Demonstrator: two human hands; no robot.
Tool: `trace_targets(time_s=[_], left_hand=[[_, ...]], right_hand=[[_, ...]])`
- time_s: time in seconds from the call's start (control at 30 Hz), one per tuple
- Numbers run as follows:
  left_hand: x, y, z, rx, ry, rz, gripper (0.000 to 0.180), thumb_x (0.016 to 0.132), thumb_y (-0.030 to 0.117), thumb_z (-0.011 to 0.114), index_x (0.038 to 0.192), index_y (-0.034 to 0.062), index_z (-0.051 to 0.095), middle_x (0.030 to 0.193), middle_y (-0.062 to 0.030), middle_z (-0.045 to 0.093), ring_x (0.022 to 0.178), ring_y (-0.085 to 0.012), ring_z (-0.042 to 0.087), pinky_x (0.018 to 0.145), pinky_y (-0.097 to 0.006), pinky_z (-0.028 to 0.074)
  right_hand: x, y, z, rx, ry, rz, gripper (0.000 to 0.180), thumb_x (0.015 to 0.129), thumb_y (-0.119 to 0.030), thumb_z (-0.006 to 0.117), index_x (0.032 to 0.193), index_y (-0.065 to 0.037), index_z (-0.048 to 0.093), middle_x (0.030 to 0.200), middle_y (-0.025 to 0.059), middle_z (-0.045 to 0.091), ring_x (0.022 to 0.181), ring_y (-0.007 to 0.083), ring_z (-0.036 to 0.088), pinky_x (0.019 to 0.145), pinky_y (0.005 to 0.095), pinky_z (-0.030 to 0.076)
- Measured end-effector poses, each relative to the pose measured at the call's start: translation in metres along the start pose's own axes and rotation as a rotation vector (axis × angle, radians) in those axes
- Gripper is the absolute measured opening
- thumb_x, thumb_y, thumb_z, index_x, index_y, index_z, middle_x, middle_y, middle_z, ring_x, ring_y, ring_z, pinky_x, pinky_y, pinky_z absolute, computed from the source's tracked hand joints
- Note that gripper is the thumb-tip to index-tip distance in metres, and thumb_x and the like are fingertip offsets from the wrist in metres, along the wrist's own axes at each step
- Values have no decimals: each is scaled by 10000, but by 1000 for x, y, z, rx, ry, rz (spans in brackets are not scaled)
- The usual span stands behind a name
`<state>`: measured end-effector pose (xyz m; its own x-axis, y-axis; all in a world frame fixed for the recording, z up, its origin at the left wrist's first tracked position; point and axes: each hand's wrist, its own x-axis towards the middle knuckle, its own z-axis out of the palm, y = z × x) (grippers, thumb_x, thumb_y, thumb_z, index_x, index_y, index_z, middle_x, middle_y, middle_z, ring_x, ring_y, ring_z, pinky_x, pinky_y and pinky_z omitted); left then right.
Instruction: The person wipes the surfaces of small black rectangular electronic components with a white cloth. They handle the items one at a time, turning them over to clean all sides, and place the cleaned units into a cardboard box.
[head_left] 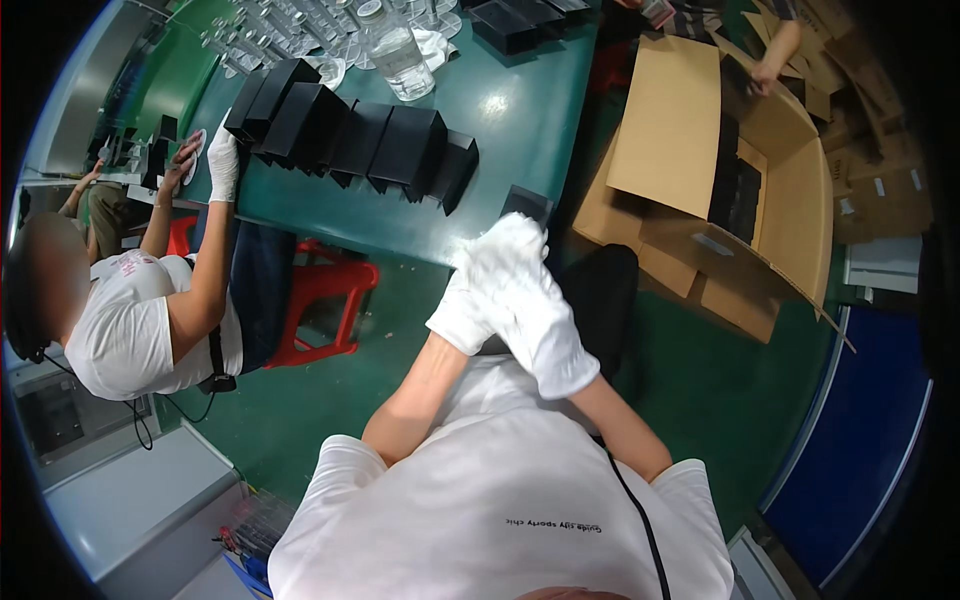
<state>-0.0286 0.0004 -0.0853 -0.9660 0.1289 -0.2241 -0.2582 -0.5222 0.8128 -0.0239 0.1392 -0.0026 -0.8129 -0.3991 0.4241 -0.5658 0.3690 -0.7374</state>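
Observation:
Both my hands wear white gloves and are brought together in front of me, close to the near edge of the green table point(300, 205). My right hand point(535, 310) lies across my left hand point(468, 300), and the two touch. Their fingers overlap and blur into each other, so I cannot make out their pose or anything held between them. Just beyond the gloves, a small black box-shaped piece point(527, 203) sits at the table's corner. A row of black open boxes point(405, 150) stands farther left on the table.
Clear jar point(398, 60) and several glass-like stemmed parts point(300, 30) fill the table's back left. More black boxes point(515, 25) lie at the back. A large open carton point(650, 130) with black pieces stands right. A co-worker point(140, 320) sits left by a red stool point(325, 300); another person's hand point(765, 78) reaches the carton.

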Motion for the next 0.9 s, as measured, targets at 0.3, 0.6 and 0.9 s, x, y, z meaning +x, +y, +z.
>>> trace_targets(time_s=[0.3, 0.6, 0.9], left_hand=[[-4, 31, 29, -416, -2, 14, 473, 1006, 186, 633, 1400, -41, 503, 1422, -177, 570, 1347, -332, 529, 1199, -499, 393], [-22, 42, 65, 911, -160, 359, 229, 920, 101, 698, 1127, 5, 687, 1095, -184, 693, 992, -373, 644, 913, -401, 498], [-23, 35, 45, 1287, -83, 529, 238, 885, 59, 677, 1119, 25, 708, 1043, -183, 712, 976, -391, 671, 887, -413, 525]], right_hand=[[-94, 74, -52, 271, 255, 656, 466, 1092, -343, 424, 1287, 48, 585, 1012, 222, 718, 804, 340, 694, 735, 419, 543], [-39, 68, -51, 484, 369, 595, 278, 1071, -48, 419, 1210, 48, 640, 892, 195, 694, 739, 312, 664, 668, 397, 525], [7, 9, -34, -256, 215, 121, 390, 898, -23, 677, 1288, -52, 672, 1371, 111, 640, 1344, 286, 547, 1149, 387, 392]])
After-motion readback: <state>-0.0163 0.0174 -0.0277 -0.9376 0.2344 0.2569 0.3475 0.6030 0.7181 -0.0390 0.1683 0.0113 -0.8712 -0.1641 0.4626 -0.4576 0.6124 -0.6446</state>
